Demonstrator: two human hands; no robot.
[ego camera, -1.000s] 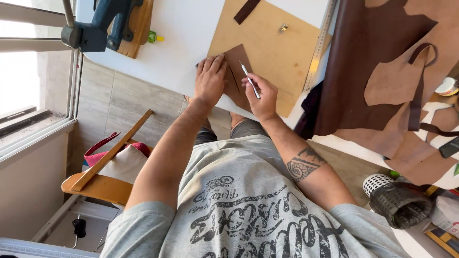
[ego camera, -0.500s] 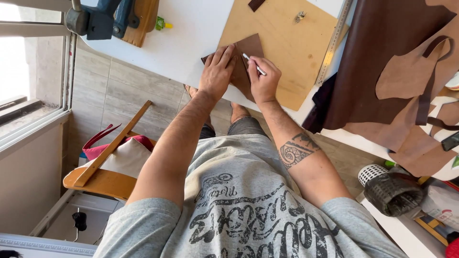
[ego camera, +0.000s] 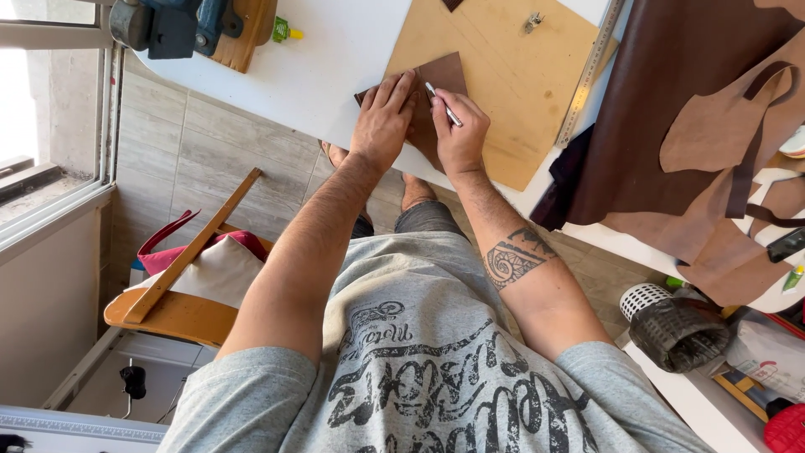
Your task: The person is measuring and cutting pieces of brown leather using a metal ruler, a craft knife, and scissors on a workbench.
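Note:
My left hand (ego camera: 384, 117) lies flat, fingers spread, pressing a small dark brown leather piece (ego camera: 443, 77) down on a tan wooden board (ego camera: 511, 84). Just to its right, my right hand (ego camera: 461, 134) grips a slim silver knife (ego camera: 442, 104) like a pen, its tip resting on the leather. The board lies on a white table (ego camera: 327, 59). My hands hide much of the leather piece.
A metal ruler (ego camera: 587, 71) lies along the board's right edge. Large brown leather sheets (ego camera: 696, 126) cover the table at the right. A blue vise (ego camera: 168, 25) on a wooden block stands at the upper left. A wooden chair (ego camera: 180, 294) and a black basket (ego camera: 675, 327) stand below.
The view has shifted, so the hands sit higher in the frame. Both hands stay on the leather piece, and the knife has slid slightly along it.

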